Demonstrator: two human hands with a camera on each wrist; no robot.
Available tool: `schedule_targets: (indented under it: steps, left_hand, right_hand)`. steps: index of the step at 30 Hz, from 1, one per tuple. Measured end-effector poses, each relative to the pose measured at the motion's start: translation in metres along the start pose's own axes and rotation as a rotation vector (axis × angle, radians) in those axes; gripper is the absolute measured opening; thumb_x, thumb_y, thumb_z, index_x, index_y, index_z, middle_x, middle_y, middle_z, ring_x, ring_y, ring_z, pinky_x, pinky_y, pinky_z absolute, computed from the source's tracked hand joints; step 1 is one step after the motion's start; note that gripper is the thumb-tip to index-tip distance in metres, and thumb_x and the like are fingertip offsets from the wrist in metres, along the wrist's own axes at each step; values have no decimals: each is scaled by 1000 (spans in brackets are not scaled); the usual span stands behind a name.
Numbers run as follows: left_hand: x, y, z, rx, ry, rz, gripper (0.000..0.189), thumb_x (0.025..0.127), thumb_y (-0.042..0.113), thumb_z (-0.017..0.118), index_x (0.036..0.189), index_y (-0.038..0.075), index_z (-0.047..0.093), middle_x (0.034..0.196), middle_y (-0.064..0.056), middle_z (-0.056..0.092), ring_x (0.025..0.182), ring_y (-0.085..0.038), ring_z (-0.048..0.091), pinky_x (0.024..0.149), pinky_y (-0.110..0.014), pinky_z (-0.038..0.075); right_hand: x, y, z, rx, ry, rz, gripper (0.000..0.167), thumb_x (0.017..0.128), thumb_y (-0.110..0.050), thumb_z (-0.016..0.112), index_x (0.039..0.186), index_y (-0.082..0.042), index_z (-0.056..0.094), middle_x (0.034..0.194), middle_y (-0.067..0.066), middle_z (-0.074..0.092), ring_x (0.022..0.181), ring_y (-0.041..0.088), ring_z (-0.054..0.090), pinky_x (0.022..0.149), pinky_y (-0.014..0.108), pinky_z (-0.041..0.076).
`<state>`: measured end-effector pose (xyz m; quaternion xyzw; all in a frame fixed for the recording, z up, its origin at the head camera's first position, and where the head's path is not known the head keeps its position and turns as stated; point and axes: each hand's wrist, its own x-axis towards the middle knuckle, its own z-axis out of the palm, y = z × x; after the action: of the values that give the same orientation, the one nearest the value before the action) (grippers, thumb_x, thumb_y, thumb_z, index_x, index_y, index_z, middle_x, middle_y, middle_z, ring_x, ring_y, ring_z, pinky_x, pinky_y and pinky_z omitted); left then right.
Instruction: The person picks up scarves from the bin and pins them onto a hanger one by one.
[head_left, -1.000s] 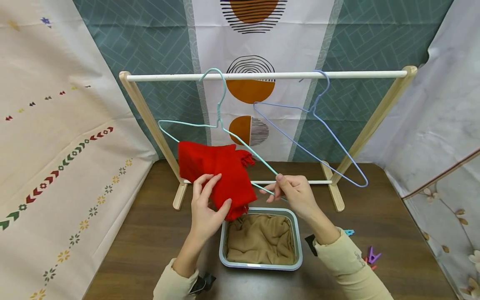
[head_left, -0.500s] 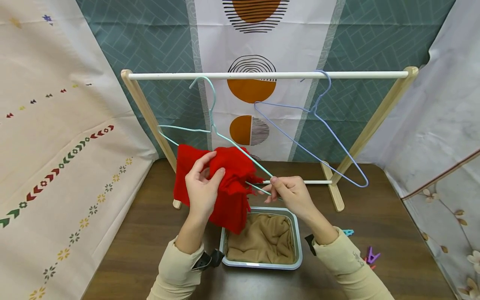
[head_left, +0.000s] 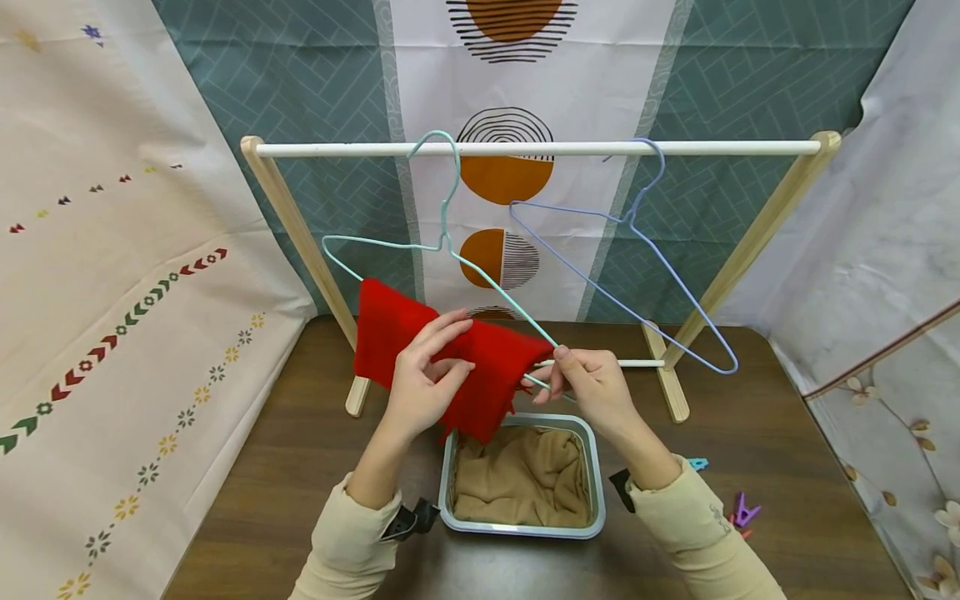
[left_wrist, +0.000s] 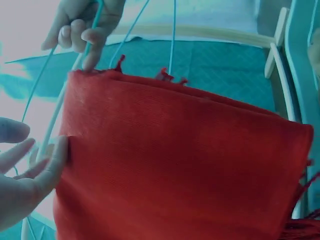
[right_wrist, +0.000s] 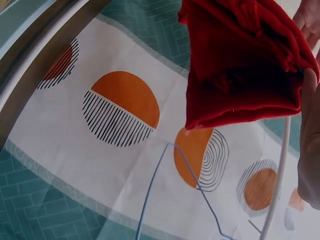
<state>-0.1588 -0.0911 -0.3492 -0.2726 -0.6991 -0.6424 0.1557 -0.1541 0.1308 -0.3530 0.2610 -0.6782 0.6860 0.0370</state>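
Note:
A red fringed scarf (head_left: 491, 362) lies folded over the lower bar of a mint-green hanger (head_left: 393, 243), its fringe partly tucked behind. My left hand (head_left: 427, 375) touches the front of the scarf, thumb and fingers apart. In the left wrist view, one digit of that hand (left_wrist: 25, 175) meets the scarf's side edge. My right hand (head_left: 592, 383) pinches the hanger's right corner between thumb and fingers. The hanger's hook overlaps the white rod (head_left: 337, 150) in the head view; I cannot tell if it rests there.
A blue hanger (head_left: 678, 287) hangs on the rod at right. Below the scarf stands a grey tub (head_left: 525, 533) with a brown cloth (head_left: 525, 483) in it. A blue clothespin (head_left: 697, 464) and a purple clothespin (head_left: 742, 510) lie right of my right forearm.
The green hanger dipped below the rod, then rose back to it. The bunched scarf has been smoothed and spread rightward along the bar, with my left hand moving right over it.

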Motion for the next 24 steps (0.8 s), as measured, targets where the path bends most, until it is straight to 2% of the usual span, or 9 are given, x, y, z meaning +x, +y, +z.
schedule_targets:
  steps: [4, 6, 9, 11, 13, 17, 19, 21, 24]
  left_hand:
    - [-3, -5, -8, -3, 44, 127, 33, 75, -21, 56, 109, -16, 56, 123, -21, 50, 110, -28, 49, 75, -34, 52]
    - [-4, -1, -13, 27, 86, 181, 32, 73, -24, 55, 105, -20, 56, 118, -28, 51, 105, -31, 51, 75, -33, 52]
    - [-5, 9, -23, 83, 153, 198, 33, 70, -27, 55, 103, -23, 54, 112, -33, 51, 98, -36, 52, 74, -31, 52]
    - [-5, 15, -29, 107, 181, 181, 34, 69, -27, 55, 103, -25, 52, 109, -38, 50, 93, -38, 52, 73, -30, 52]
    - [-6, 12, -37, 112, 199, 158, 35, 70, -26, 56, 105, -24, 52, 108, -36, 50, 91, -35, 53, 73, -28, 52]
    - [-7, -3, -52, 140, 245, 146, 36, 71, -23, 58, 107, -19, 55, 108, -33, 52, 90, -27, 57, 73, -25, 52]
    - [-6, -11, -62, 194, 277, 124, 38, 72, -19, 60, 110, -15, 57, 109, -28, 55, 90, -26, 57, 74, -24, 51]
    - [-4, -15, -72, 281, 314, 76, 40, 74, -12, 63, 114, -9, 57, 111, -23, 56, 94, -25, 55, 76, -26, 50]
    - [-1, -19, -87, 410, 330, -62, 49, 77, 1, 66, 124, -2, 51, 119, -17, 53, 106, -27, 49, 84, -38, 45]
  right_hand:
    - [1, 0, -3, 102, -30, -40, 47, 98, -9, 37, 56, 9, 49, 64, 24, 62, 69, 27, 67, 63, 37, 54]
    - [2, 0, -4, 139, -48, -54, 48, 98, -12, 38, 57, 10, 49, 60, 20, 62, 72, 28, 67, 65, 38, 54]
    - [1, 0, -5, 144, -63, -58, 49, 98, -13, 38, 56, 9, 49, 58, 16, 62, 73, 26, 67, 66, 38, 54]
    - [1, -1, -6, 134, -66, -56, 48, 98, -12, 38, 56, 9, 49, 58, 13, 63, 72, 26, 67, 66, 38, 54]
    - [0, -1, -6, 126, -69, -52, 47, 98, -11, 38, 56, 8, 49, 59, 11, 64, 70, 25, 67, 65, 38, 54]
    - [-2, -3, -8, 118, -72, -47, 45, 98, -7, 38, 57, 7, 50, 60, 6, 65, 64, 25, 66, 65, 38, 54]
    - [-3, -4, -10, 113, -70, -52, 45, 98, -8, 38, 57, 7, 50, 61, 6, 65, 65, 26, 66, 65, 39, 54]
    - [-4, -5, -11, 110, -73, -67, 46, 98, -9, 38, 57, 7, 50, 64, 6, 66, 65, 25, 66, 64, 38, 54]
    - [-4, -5, -13, 110, -83, -88, 47, 98, -12, 39, 56, 8, 50, 68, 6, 67, 68, 24, 67, 64, 37, 54]
